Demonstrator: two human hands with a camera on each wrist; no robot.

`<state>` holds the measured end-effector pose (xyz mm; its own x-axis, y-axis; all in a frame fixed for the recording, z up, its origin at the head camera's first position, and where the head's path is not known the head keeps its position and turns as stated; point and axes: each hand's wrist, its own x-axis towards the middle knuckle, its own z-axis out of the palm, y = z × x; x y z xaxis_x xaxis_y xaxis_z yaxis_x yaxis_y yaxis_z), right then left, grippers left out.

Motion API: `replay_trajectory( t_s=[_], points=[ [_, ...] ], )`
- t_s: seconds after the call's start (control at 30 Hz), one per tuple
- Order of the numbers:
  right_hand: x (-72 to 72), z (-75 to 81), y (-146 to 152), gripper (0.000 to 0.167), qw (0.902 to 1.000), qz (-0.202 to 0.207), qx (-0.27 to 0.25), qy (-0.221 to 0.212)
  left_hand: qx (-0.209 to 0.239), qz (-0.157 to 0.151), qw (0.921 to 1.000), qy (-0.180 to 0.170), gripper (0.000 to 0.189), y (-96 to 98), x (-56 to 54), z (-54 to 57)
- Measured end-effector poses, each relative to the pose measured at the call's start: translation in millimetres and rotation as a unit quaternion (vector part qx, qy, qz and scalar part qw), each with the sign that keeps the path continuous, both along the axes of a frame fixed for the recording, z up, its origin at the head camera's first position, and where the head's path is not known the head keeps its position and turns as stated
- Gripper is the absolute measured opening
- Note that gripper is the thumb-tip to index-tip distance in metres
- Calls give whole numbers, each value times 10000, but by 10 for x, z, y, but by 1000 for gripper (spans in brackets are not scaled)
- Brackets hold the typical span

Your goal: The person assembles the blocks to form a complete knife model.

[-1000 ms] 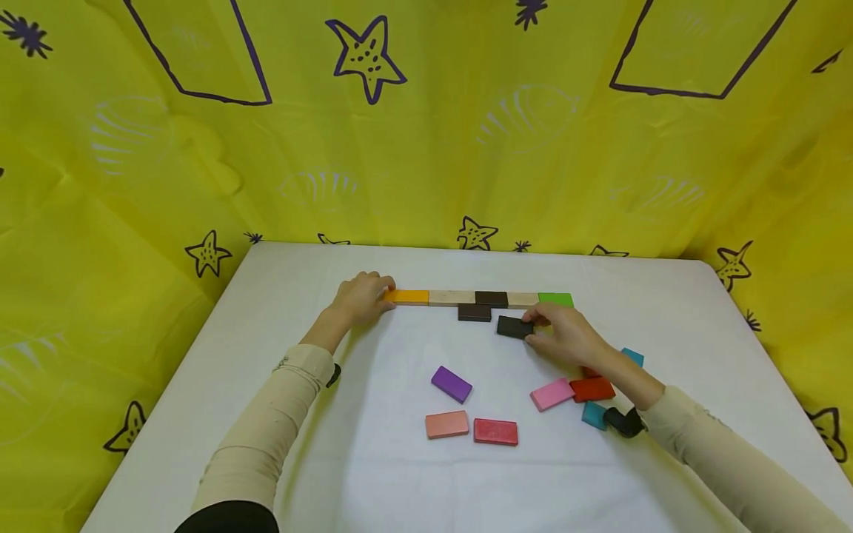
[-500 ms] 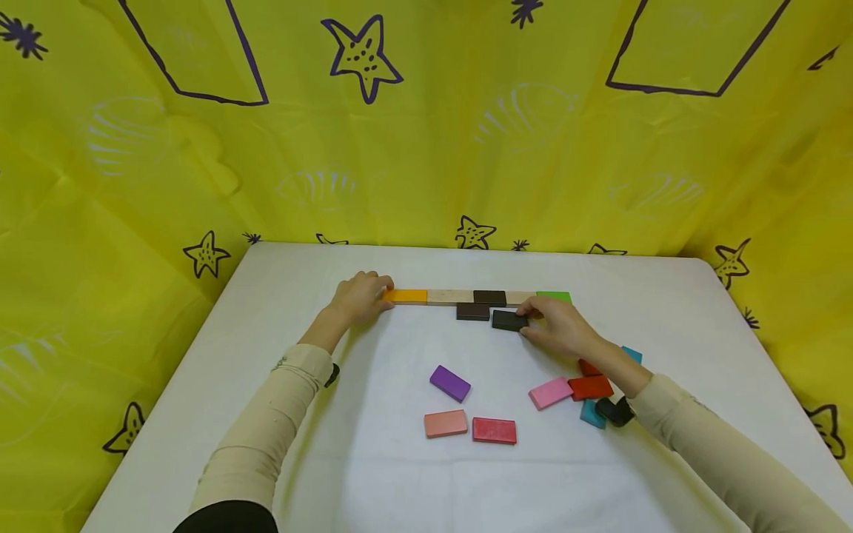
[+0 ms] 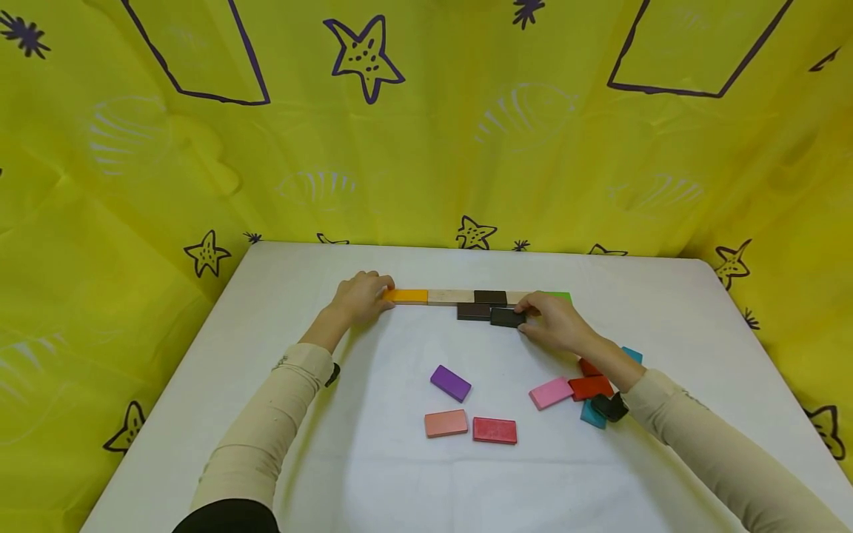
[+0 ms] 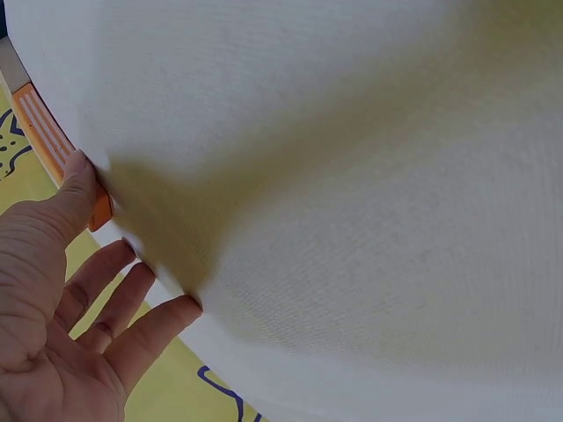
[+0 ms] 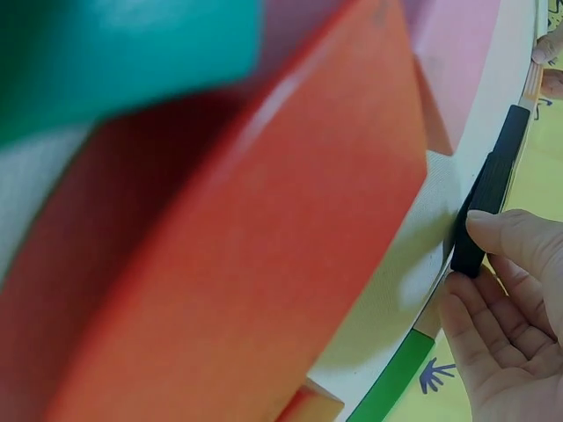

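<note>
My left hand (image 3: 360, 297) grips the left end of an orange block (image 3: 408, 297), the first in a row lying flat on the white table. In the left wrist view its thumb lies against the orange block (image 4: 53, 145); the other fingertips touch the table. The row continues with pale wood blocks (image 3: 450, 297), a dark brown block (image 3: 489, 297) and a green block (image 3: 562, 296), partly hidden by my right hand (image 3: 556, 322). Between thumb and fingers, that hand pinches the right end of a black block (image 3: 507, 317). The black block meets another dark brown block (image 3: 473, 312) in front of the row.
Loose blocks lie nearer me: purple (image 3: 450, 383), salmon (image 3: 446, 423), crimson (image 3: 494, 431) and pink (image 3: 551, 393). Red blocks (image 3: 590, 388) and blue blocks (image 3: 593, 414) cluster under the right forearm. A yellow patterned cloth (image 3: 426, 148) stands behind the table.
My right hand has moved the black block left and away from me, closing the gap to the dark brown block. The left hand stays at the orange block.
</note>
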<state>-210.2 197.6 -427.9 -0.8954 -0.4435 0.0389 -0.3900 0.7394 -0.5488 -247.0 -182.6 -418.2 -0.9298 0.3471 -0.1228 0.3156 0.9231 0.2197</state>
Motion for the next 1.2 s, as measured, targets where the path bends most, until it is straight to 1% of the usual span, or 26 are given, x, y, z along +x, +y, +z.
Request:
replay_trajectory(
  t_s=[0.17, 0.3, 0.4, 0.57, 0.77, 1.2],
  points=[
    [-1, 12, -10, 20, 9999, -32, 46, 149, 2, 27, 10000, -44, 33, 0, -3, -3],
    [14, 35, -48, 18, 9993, -176, 120, 300, -1, 27, 10000, -57, 33, 2, -10, -2],
    [29, 56, -98, 18, 9989, -274, 174, 324, -6, 33, 10000, -61, 34, 5, -15, -1],
    [26, 89, -183, 19, 9987, -196, 258, 382, -18, 54, 10000, -74, 34, 7, -16, -4],
    [-10, 69, -222, 16, 9986, -120, 388, 334, -33, 29, 10000, -56, 34, 7, -2, 1],
    [-52, 50, -258, 11, 9989, -24, 352, 301, -24, 16, 10000, -23, 32, 5, -2, 1]
  ],
)
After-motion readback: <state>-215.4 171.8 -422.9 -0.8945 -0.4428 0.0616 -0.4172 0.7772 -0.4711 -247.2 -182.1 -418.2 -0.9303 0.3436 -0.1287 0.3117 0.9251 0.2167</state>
